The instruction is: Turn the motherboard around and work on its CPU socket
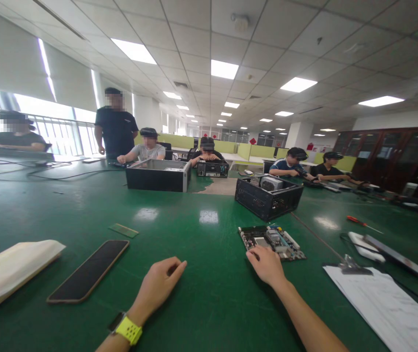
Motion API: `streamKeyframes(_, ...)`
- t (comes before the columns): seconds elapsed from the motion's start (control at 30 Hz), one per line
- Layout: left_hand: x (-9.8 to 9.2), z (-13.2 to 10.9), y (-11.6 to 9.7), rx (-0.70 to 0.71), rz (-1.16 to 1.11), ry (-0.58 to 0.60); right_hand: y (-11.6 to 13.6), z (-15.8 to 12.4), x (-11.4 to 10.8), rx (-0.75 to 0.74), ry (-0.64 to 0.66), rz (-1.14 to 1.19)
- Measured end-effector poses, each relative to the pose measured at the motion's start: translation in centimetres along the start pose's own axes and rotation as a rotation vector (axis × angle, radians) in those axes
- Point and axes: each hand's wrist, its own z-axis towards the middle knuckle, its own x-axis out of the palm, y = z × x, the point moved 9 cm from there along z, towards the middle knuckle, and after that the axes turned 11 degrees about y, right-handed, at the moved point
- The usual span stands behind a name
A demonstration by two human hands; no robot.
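My left hand (159, 283) rests on the green table (201, 303) with fingers loosely curled and nothing in it; a yellow watch sits on its wrist. My right hand (265, 264) lies flat on the table, fingers stretched out, fingertips touching the near edge of a small circuit board (272, 240). An open black computer case (267, 195) stands just beyond the board.
A dark phone (89, 270) and a beige envelope (9, 274) lie at left, a small green card (123, 230) beyond. Clipboard with papers (381, 303), a tablet (392, 254) and a red screwdriver (361, 223) at right. Another case (157, 176) and several people sit across.
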Motion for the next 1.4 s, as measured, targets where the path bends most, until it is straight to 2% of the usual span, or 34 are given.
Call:
streamKeyframes(0.1, 0.7, 0.0, -0.6, 0.038, 0.034, 0.038, 3.6, -2.6, -0.4, -0.029, 0.015, 0.028)
streamKeyframes(0.17, 1.1, 0.0, -1.1, 0.076, 0.038, 0.062, 7.0, -4.7, 0.0, -0.113, 0.054, 0.11)
streamKeyframes(0.27, 1.2, -0.2, -2.0, 0.173, 0.011, 0.06, 12.1, -7.5, 1.1, -0.328, 0.191, 0.422)
streamKeyframes(0.33, 1.3, -0.4, -2.4, 0.225, 0.012, 0.078, 13.6, -8.2, 1.0, -0.405, 0.209, 0.627)
streamKeyframes(0.4, 1.8, -0.5, -2.3, 0.22, 0.032, 0.129, 13.2, -7.7, 0.3, -0.402, 0.115, 0.665)
streamKeyframes(0.5, 2.3, -0.4, -1.5, 0.149, 0.044, 0.19, 11.5, -5.8, 0.2, -0.346, 0.001, 0.482)
streamKeyframes(0.63, 2.2, -0.3, -1.2, 0.12, 0.003, 0.195, 10.0, -3.6, 2.3, -0.288, 0.091, 0.354)
streamKeyframes(0.7, 2.1, -0.2, -1.2, 0.113, -0.013, 0.191, 9.8, -3.2, 2.7, -0.287, 0.102, 0.329)
streamKeyframes(0.97, 2.4, 0.0, -1.1, 0.118, 0.02, 0.194, 8.8, -2.6, 2.8, -0.228, 0.109, 0.235)
streamKeyframes(1.4, 2.3, -0.1, -1.9, 0.143, 0.031, 0.173, 8.4, -2.9, 2.8, -0.227, 0.05, 0.321)
